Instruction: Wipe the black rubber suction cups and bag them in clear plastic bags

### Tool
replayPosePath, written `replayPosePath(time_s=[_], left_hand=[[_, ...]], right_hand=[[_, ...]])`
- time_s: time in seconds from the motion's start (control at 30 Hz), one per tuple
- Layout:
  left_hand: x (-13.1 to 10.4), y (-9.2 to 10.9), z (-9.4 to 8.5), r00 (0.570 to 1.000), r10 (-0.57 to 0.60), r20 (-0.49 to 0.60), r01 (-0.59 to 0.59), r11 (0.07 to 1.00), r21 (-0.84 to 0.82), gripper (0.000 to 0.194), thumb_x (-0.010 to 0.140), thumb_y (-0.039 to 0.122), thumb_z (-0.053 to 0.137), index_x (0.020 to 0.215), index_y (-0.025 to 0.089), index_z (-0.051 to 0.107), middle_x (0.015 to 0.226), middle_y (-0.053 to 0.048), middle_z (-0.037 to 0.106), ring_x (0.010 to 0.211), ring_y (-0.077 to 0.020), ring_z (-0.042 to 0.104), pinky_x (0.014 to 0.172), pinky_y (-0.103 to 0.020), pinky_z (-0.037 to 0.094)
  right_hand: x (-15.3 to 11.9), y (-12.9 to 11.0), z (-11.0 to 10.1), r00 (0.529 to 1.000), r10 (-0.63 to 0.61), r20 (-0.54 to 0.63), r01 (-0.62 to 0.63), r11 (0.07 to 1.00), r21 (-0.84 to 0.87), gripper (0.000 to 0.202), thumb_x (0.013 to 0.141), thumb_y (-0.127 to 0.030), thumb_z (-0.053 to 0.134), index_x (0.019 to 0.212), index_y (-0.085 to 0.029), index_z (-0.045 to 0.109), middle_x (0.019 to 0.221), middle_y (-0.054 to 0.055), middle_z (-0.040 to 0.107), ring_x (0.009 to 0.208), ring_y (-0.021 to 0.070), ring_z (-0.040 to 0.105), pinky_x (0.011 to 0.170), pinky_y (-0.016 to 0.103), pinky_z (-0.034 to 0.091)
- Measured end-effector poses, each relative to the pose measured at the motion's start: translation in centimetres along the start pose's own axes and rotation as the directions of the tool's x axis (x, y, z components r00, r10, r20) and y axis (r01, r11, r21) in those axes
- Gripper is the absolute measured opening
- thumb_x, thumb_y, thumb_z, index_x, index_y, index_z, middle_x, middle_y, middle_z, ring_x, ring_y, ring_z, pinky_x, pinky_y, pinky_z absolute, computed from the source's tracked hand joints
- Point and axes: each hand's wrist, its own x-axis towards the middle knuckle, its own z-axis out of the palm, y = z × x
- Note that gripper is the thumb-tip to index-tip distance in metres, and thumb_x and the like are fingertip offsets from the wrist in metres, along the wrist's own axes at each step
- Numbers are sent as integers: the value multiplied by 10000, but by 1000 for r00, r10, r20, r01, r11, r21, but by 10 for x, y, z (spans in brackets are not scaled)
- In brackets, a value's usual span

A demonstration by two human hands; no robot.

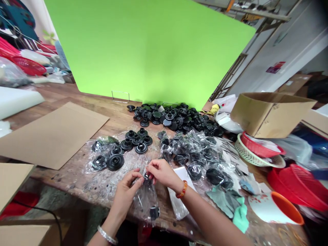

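My left hand (pixel 126 188) and my right hand (pixel 162 172) meet near the table's front edge, fingers pinched at the top of a clear plastic bag (pixel 145 200). A small dark piece shows between the fingertips; its kind is unclear. The bag hangs down toward me, with a black patch (pixel 154 212) near its lower end. Beyond the left hand lie a black stepped disc (pixel 115 162) and a group of similar discs (pixel 137 139). Under my right forearm rests a stack of flat clear bags (pixel 179 201). Bagged black discs (pixel 189 147) are heaped beyond the right hand.
A pile of loose black discs (pixel 171 118) lies before a green board (pixel 153 51). Flat cardboard (pixel 56 133) covers the left. At right are an open carton (pixel 269 114), red baskets (pixel 299 184), a white-and-orange container (pixel 266 206) and a green cloth (pixel 241 215).
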Motion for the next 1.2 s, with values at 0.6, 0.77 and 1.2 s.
replayPosePath(time_s=[0.6,0.77,1.2], left_hand=[[-3,14,-14,960,202,192,-243,943,225,80,771,295,696,733,236,736,752,-18,651,770,-190,582,754,-289,409],[-1,9,-9,978,204,39,-206,977,55,42,740,283,723,738,244,739,784,-3,612,768,-165,560,719,-253,415],[-7,18,-2,921,-211,327,332,864,-378,161,715,300,766,703,180,660,1103,-48,671,815,-181,651,737,-290,504]], right_hand=[[-3,0,-23,997,-37,-63,36,999,-5,331,737,-144,629,1057,-179,555,597,-89,427,499,64,367,470,183,280],[-12,-7,-39,971,60,231,-120,959,255,354,730,-241,701,1044,-206,541,659,-75,504,440,29,310,385,151,195],[0,21,-33,885,53,463,-263,877,402,375,601,-233,817,924,-154,643,720,-28,607,500,54,489,417,158,350]])
